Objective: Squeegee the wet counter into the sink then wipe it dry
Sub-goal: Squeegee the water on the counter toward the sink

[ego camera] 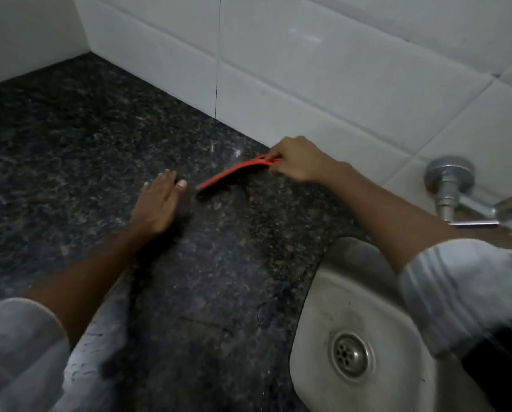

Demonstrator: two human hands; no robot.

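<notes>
Sleeves of a pale shirt frame the view at lower left and lower right, both rolled up above bare forearms. Dark speckled granite tabletop (70,138) fills the left and centre, meeting white wall tiles (278,69) at the back. On the left, the left hand (156,203) lies flat and palm-down on the stone, fingers straight and close together, gripping nothing. Just right of its fingertips, not touching them, sits the near end of a red squeegee (231,173), its dark blade edge down on the tabletop and angled away toward the wall. The right hand (296,162) is closed around the squeegee's far end, the handle, close to the tiles. Faint wet streaks glint on the stone behind the blade. Further right, a steel sink (323,322) is set into the tabletop, its round drain (351,355) visible. A chrome wall tap (450,185) juts out above the sink's far side.
</notes>
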